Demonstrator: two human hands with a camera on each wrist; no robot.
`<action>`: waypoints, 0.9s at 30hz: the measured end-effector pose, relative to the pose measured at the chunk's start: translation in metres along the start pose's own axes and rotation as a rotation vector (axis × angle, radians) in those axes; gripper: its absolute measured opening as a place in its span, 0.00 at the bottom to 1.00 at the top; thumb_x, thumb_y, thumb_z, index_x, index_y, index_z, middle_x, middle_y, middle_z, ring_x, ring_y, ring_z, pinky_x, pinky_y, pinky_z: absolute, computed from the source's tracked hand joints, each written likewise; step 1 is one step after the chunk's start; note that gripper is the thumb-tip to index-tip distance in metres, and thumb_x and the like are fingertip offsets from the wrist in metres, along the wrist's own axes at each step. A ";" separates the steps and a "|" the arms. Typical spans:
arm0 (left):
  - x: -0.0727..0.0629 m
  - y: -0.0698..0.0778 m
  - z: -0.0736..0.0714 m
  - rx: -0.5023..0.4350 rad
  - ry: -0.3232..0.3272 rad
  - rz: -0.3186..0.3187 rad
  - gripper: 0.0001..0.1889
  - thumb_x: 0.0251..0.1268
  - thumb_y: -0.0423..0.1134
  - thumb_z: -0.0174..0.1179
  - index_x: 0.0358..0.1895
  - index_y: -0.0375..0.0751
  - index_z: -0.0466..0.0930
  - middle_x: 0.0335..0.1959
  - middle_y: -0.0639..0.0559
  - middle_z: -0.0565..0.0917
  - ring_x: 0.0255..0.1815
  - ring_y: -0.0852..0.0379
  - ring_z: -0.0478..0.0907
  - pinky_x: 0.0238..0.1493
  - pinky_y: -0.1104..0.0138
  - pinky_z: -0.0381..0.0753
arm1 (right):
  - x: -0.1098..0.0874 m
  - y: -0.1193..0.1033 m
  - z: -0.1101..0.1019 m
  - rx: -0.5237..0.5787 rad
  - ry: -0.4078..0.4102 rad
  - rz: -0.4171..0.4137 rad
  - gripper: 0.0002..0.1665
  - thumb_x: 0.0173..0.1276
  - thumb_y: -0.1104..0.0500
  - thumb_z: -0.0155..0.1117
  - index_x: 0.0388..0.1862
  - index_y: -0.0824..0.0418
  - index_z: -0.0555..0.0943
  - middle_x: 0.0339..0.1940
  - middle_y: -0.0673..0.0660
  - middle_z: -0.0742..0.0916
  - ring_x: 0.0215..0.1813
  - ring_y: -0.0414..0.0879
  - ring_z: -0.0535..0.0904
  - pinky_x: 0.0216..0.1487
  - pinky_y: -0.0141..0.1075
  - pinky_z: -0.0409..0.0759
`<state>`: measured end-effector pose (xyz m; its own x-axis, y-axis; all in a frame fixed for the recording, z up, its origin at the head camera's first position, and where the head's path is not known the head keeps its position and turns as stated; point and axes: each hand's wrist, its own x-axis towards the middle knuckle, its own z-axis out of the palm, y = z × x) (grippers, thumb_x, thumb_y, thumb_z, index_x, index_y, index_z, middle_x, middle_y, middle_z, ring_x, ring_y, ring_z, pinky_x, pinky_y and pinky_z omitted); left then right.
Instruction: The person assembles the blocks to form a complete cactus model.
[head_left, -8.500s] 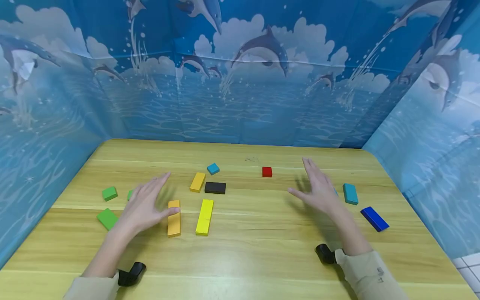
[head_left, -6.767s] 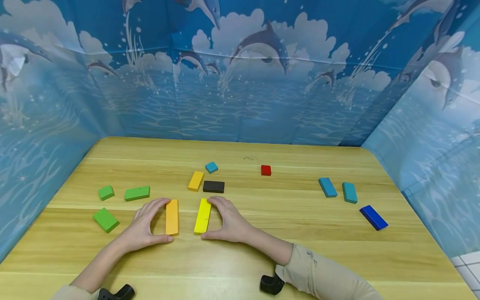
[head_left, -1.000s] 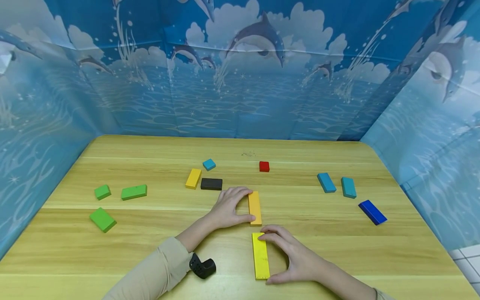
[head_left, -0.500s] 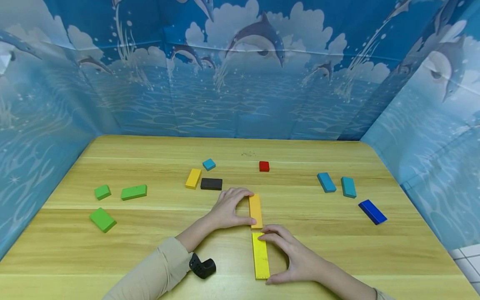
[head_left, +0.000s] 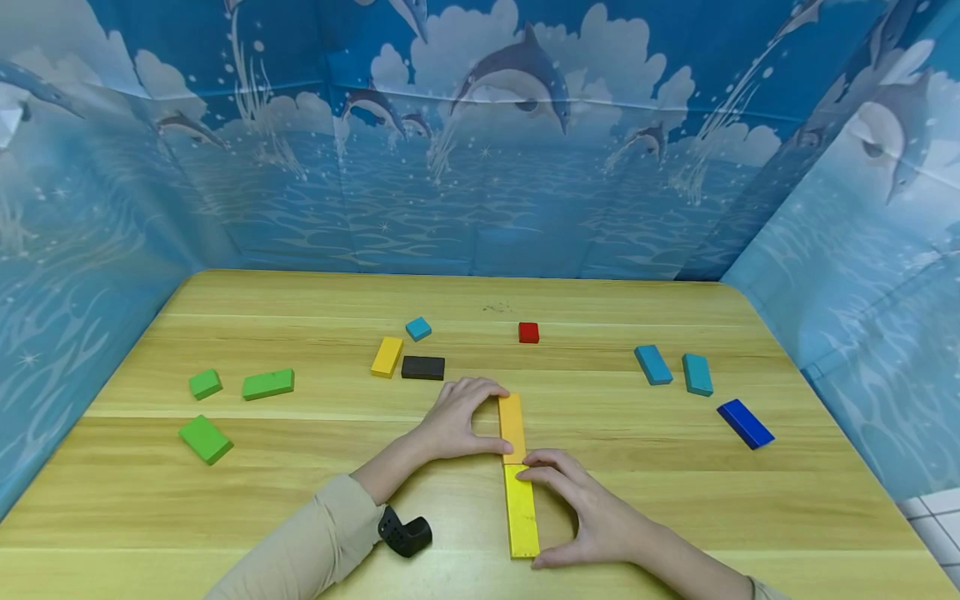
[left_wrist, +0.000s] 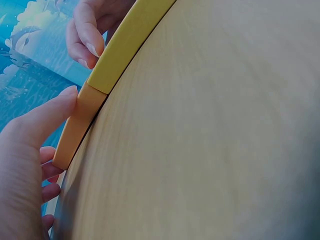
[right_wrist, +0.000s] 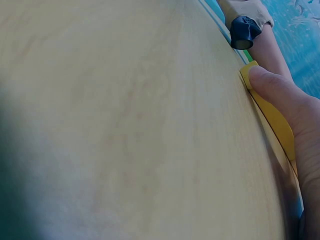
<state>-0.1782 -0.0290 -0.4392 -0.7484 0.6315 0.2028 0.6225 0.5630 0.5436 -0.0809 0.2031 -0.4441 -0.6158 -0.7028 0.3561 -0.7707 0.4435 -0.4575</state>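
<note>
An orange block [head_left: 512, 423] and a longer yellow block [head_left: 521, 518] lie end to end on the table, forming one line that runs away from me. My left hand [head_left: 459, 423] grips the orange block from its left side, fingertips at the far end and thumb near the joint. From the right, my right hand [head_left: 596, 515] spans the yellow block, its fingers at the far end and its thumb at the near end. In the left wrist view the end of the orange block [left_wrist: 80, 125] meets the end of the yellow block [left_wrist: 129, 47].
Behind the left hand lie a black block [head_left: 423, 367], an amber block [head_left: 387, 357] and a small blue block [head_left: 418, 328]. A red block [head_left: 528, 332] sits farther back. Green blocks [head_left: 206, 439] are at left; light blue [head_left: 653, 365], teal [head_left: 697, 375] and dark blue [head_left: 746, 424] blocks at right.
Over the last second the left hand has slid the orange block toward me, closing the gap to the yellow block. The right hand and yellow block have stayed put. Earlier, both blocks lay farther left.
</note>
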 end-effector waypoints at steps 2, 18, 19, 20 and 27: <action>0.000 0.000 0.000 -0.002 -0.003 -0.001 0.36 0.45 0.60 0.66 0.58 0.47 0.69 0.58 0.53 0.71 0.61 0.54 0.62 0.58 0.56 0.57 | 0.000 0.000 0.000 0.000 0.000 -0.001 0.49 0.42 0.35 0.72 0.61 0.54 0.68 0.62 0.54 0.68 0.62 0.44 0.64 0.59 0.36 0.67; 0.000 0.000 0.000 0.019 0.000 0.025 0.36 0.46 0.61 0.65 0.59 0.48 0.69 0.59 0.53 0.71 0.62 0.53 0.62 0.59 0.56 0.57 | -0.001 0.000 0.000 0.002 -0.005 0.011 0.49 0.42 0.35 0.72 0.61 0.53 0.67 0.62 0.53 0.67 0.62 0.43 0.63 0.57 0.38 0.69; 0.000 0.000 0.001 0.021 0.000 0.024 0.36 0.46 0.61 0.64 0.59 0.49 0.69 0.59 0.53 0.71 0.62 0.53 0.62 0.59 0.56 0.57 | 0.000 0.000 0.000 0.001 -0.005 0.011 0.49 0.42 0.35 0.72 0.61 0.53 0.67 0.62 0.53 0.67 0.62 0.43 0.63 0.57 0.38 0.69; 0.000 0.000 0.001 0.021 0.000 0.022 0.36 0.46 0.61 0.65 0.59 0.49 0.69 0.59 0.53 0.71 0.62 0.53 0.62 0.59 0.56 0.57 | 0.000 0.000 0.000 0.001 -0.004 0.010 0.49 0.42 0.35 0.72 0.61 0.53 0.67 0.62 0.53 0.68 0.62 0.43 0.63 0.57 0.38 0.69; -0.004 0.001 0.000 -0.018 -0.013 0.054 0.35 0.51 0.59 0.62 0.62 0.49 0.66 0.63 0.52 0.66 0.64 0.53 0.59 0.59 0.54 0.58 | 0.000 0.000 0.000 -0.005 0.000 -0.003 0.49 0.42 0.35 0.72 0.61 0.54 0.68 0.62 0.54 0.68 0.62 0.44 0.64 0.58 0.37 0.68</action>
<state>-0.1750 -0.0308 -0.4401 -0.7104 0.6680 0.2216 0.6579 0.5184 0.5463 -0.0810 0.2033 -0.4440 -0.6132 -0.7043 0.3576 -0.7735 0.4436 -0.4526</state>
